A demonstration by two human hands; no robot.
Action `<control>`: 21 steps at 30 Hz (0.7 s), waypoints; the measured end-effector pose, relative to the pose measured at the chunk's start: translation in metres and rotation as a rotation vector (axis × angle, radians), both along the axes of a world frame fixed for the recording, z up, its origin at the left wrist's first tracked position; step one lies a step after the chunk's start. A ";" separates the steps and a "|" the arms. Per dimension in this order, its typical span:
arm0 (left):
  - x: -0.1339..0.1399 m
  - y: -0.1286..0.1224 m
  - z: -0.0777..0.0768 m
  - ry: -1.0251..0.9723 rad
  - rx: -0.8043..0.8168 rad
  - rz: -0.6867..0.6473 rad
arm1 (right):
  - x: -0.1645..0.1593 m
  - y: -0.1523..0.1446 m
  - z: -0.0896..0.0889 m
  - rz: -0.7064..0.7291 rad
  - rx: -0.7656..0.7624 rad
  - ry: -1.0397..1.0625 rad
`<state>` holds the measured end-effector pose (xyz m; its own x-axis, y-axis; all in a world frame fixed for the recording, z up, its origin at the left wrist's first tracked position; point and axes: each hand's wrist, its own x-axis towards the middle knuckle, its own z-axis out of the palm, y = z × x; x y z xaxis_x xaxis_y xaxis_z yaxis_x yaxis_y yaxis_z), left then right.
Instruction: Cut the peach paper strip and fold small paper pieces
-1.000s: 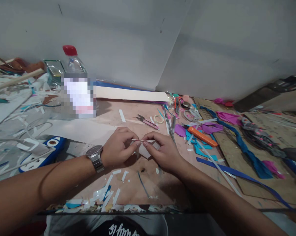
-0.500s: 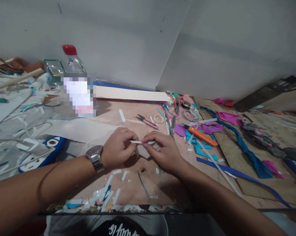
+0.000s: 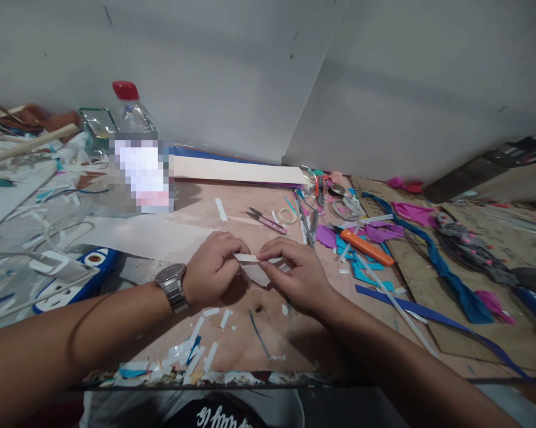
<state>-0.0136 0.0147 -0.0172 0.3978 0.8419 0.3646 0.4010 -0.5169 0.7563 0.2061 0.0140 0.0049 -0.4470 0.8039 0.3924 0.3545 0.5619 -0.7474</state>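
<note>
Between my two hands is a small piece of white paper (image 3: pixel 255 273) with a narrow folded edge along its top. My left hand (image 3: pixel 217 266), with a metal watch (image 3: pixel 173 285) on the wrist, grips the paper's left end; its fingertips are partly hidden. My right hand (image 3: pixel 297 273) pinches the folded edge between thumb and forefinger. Beyond the hands lie pink-handled thread snips (image 3: pixel 268 222) and a small roll of tape (image 3: pixel 288 216). An orange utility knife (image 3: pixel 366 246) rests to the right on blue paper scraps.
A blurred-out phone-like screen (image 3: pixel 145 172) stands before a red-capped bottle (image 3: pixel 128 95). At left are a power strip (image 3: pixel 78 279) and white cables. Cardboard (image 3: pixel 455 333) with blue strips lies at right. Paper scraps (image 3: pixel 196 351) litter the front edge.
My left thumb and fingers have shifted slightly on the paper, showing a little more of its folded edge. My right hand stays nearly in place.
</note>
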 end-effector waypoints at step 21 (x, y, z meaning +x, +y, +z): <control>0.004 -0.001 0.003 -0.043 -0.019 0.043 | -0.001 0.000 0.002 -0.005 0.015 -0.019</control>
<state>-0.0096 0.0139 -0.0143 0.3456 0.8647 0.3645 0.3890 -0.4855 0.7829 0.2054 0.0142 0.0071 -0.4507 0.8002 0.3956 0.3715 0.5711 -0.7320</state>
